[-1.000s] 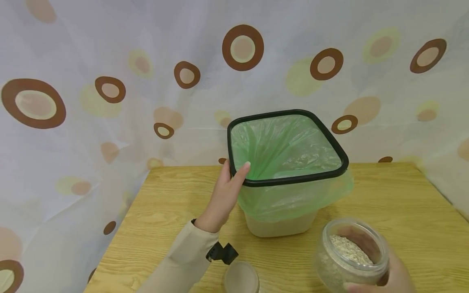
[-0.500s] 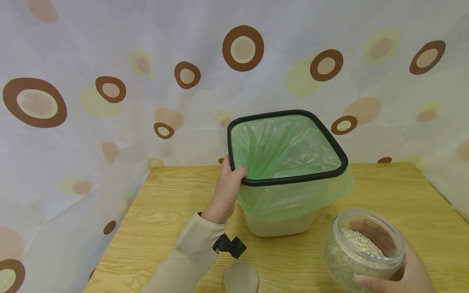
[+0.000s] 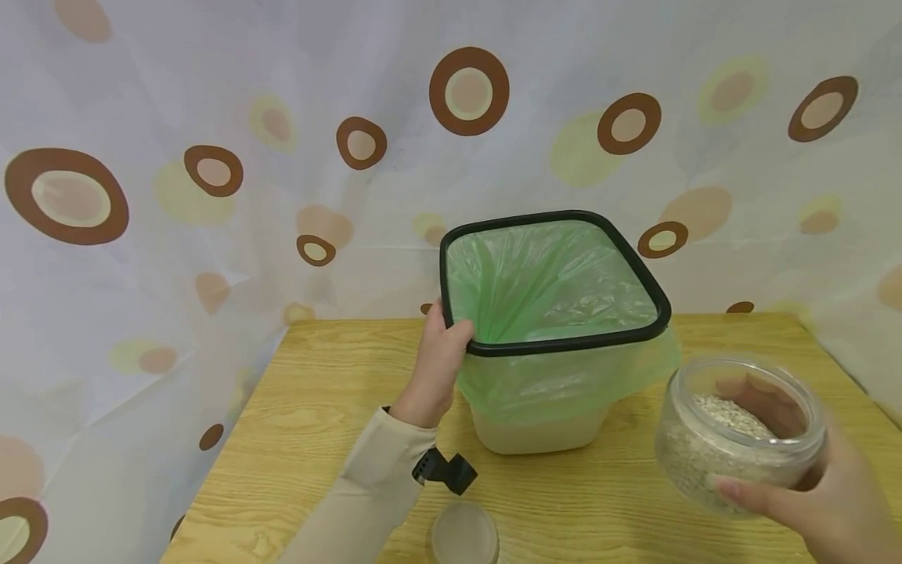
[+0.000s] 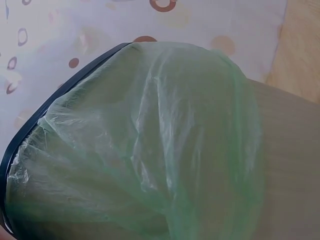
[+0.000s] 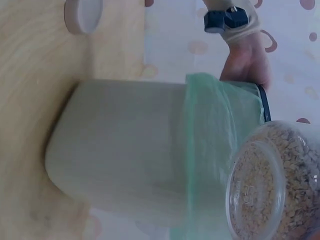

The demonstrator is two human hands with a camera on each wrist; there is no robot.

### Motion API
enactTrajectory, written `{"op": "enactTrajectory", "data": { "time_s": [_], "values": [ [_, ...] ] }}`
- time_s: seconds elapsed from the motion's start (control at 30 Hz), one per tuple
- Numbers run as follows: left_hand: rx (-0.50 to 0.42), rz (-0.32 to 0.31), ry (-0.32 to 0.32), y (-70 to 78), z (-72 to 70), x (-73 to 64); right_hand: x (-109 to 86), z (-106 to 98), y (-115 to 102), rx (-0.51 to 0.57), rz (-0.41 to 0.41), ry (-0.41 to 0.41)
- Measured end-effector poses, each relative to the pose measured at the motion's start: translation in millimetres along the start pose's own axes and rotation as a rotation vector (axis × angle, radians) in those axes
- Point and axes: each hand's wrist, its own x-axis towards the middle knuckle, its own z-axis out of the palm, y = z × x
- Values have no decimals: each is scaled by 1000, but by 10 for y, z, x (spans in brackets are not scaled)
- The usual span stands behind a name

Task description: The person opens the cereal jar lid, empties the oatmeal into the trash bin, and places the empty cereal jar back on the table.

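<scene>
A pale trash bin (image 3: 539, 432) stands on the wooden table, lined with a green plastic bag (image 3: 557, 384) that folds over its outside. A black ring (image 3: 564, 345) runs round its mouth. My left hand (image 3: 435, 364) grips the ring at its near left corner, thumb on top. Right of the bin, my right hand (image 3: 828, 486) holds a clear jar (image 3: 740, 431) up off the table, tilted, its mouth open. Rolled oats (image 3: 733, 415) lie inside. In the right wrist view the jar's base (image 5: 255, 190) shows oats through it, in front of the bag.
A round pale lid (image 3: 464, 534) lies on the wooden table (image 3: 338, 392) near its front, below the left wrist. Behind the table hangs a white cloth (image 3: 395, 204) with brown and yellow circles.
My right hand has lifted the jar and carried it up and to the right. The left thumb has come down onto the ring; the bin stays in place.
</scene>
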Motion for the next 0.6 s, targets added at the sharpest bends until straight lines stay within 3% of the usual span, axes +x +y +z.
{"op": "enactTrajectory", "data": {
  "time_s": [0.13, 0.3, 0.37, 0.6],
  "values": [
    [-3, -3, 4, -9, -3, 0, 150, -79, -103, -93, -43, 5],
    [-2, 6, 5, -33, -4, -5, 296, -121, -255, -452, -10, 47],
    [-4, 13, 6, -38, -4, -4, 343, -118, -305, -544, -6, 72],
    [-16, 24, 14, -44, 10, -3, 558, -114, -424, -701, -11, 126]
  ]
}}
